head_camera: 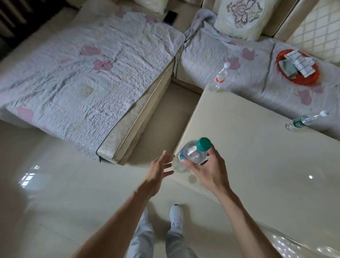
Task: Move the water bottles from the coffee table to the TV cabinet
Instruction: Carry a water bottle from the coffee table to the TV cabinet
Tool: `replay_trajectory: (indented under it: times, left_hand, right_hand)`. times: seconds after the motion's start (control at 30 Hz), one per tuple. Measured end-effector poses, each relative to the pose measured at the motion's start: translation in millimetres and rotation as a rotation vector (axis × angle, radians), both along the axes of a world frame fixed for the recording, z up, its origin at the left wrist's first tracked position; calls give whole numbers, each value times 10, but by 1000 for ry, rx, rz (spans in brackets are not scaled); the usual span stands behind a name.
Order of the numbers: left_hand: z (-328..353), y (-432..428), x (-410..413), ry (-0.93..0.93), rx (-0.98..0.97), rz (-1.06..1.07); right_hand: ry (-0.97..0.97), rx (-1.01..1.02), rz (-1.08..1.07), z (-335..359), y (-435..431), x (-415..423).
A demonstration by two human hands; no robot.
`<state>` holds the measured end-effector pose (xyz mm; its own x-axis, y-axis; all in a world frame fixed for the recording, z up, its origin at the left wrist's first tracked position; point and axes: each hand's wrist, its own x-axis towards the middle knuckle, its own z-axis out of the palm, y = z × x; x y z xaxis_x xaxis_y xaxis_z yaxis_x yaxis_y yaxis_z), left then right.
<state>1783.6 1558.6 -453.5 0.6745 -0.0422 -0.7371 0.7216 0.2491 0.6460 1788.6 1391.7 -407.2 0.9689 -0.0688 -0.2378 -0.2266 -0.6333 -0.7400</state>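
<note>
From the head camera, the right hand [209, 171] holds a clear bottle with a green cap [193, 154]. Its fingers [185, 163] are wrapped around the bottle, near the top. The bottle is tipped and sits above the near corner of the desk [253, 164]. It looks lifted off the desk, but I cannot be sure.

The left hand [160, 168] is just beside the bottle. Its fingers are spread apart and hold nothing. It may be about to take the bottle or help hold it.

Two more bottles are on the desk. One with a white cap and red label [220, 78] stands at the far corner. One with a green label [304, 121] stands at the far edge on the right. They are well apart from each other and from the hands.

The TV cabinet is not in this view, so I cannot tell if any bottle is there yet.

I think the job is near its start. One bottle is in hand, and two still wait on the desk. All of them still need to go to the cabinet.
</note>
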Motion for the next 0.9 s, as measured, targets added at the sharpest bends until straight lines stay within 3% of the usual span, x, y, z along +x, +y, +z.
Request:
replay_trajectory:
  times: [0.47, 0.9]
  left_hand:
    - [1093, 148, -829, -208, 63, 547]
    - [1321, 546, -2245, -239, 121, 1144]
  right_hand:
    - [-213, 93, 474, 1057, 551, -50]
    - [-362, 159, 1006, 1411, 1678, -1001]
